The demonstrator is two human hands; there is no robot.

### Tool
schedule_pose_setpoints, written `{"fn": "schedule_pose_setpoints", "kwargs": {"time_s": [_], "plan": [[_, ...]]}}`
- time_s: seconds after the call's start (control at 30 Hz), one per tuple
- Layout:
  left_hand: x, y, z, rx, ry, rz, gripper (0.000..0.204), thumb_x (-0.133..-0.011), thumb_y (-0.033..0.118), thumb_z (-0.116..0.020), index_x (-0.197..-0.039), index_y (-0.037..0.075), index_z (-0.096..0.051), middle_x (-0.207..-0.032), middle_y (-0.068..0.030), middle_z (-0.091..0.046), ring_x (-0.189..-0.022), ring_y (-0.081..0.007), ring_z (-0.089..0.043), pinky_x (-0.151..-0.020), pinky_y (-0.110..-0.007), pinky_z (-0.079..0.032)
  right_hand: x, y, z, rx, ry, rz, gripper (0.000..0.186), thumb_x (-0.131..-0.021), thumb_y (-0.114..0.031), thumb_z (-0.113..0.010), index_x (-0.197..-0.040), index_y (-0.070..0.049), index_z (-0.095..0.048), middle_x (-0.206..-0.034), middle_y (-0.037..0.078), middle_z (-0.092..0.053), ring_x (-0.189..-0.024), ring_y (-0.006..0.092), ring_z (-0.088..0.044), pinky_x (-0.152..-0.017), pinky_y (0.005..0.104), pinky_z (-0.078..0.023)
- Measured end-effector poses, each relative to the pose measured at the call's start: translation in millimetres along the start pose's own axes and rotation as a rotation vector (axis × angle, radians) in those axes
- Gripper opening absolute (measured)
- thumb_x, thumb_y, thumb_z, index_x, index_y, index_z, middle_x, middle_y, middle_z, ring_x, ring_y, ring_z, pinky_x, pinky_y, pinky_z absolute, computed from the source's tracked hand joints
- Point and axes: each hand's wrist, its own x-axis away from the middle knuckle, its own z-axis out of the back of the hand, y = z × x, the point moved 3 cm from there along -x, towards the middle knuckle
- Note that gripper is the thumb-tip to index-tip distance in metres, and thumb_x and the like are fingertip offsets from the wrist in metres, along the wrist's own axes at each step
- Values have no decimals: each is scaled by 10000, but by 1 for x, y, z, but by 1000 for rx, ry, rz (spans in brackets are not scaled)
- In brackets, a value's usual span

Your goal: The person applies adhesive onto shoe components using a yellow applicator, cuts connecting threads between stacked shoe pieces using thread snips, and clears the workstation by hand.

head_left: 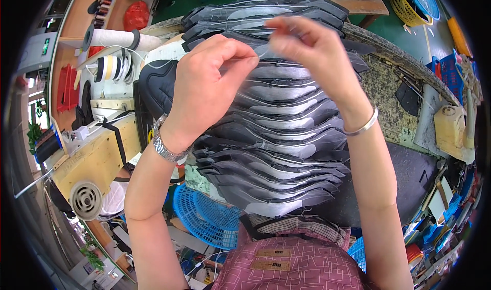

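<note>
A long stack of dark grey, curved fabric panels (286,108) with pale strips lies overlapped in rows in front of me. My left hand (209,80) hovers over the upper left of the stack, thumb and forefinger pinched together. Whatever is in that pinch is too small to make out. My right hand (314,49) is raised over the far part of the stack, close to the left fingertips. Motion smears its fingers, so their grip cannot be read. Beside my left wrist sits a black padded, moulded piece (155,88).
A large white thread spool (123,40) and a sewing machine (97,152) stand on the left. A blue plastic basket (204,216) is below the table edge. Scissors-like tools (409,83) lie on the worn board at right. A yellow basket (406,6) stands far right.
</note>
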Motion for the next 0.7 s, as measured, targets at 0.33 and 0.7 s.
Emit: {"fn": "schedule_pose_setpoints", "kwargs": {"time_s": [0.33, 0.7], "plan": [[0, -28, 35, 273, -182, 362, 161, -777, 129, -690, -886, 14, -659, -752, 3, -629, -680, -55, -540, -622, -228, -437, 51, 11, 44, -21, 150, -148, 183, -797, -148, -678, -715, -21, -575, -619, -43, -487, -561, 37, -367, -494, 208, -307], [-33, -76, -9, 222, -183, 388, 155, -798, 146, -694, -824, 0, -646, -760, 23, -599, -711, -35, -503, -673, -184, -408, 38, 50, 80, 610, 241, -315, 228, -811, -243, -643, -892, -31, -665, -604, 96, -551, -540, 190, -503, -559, 306, -409]]}}
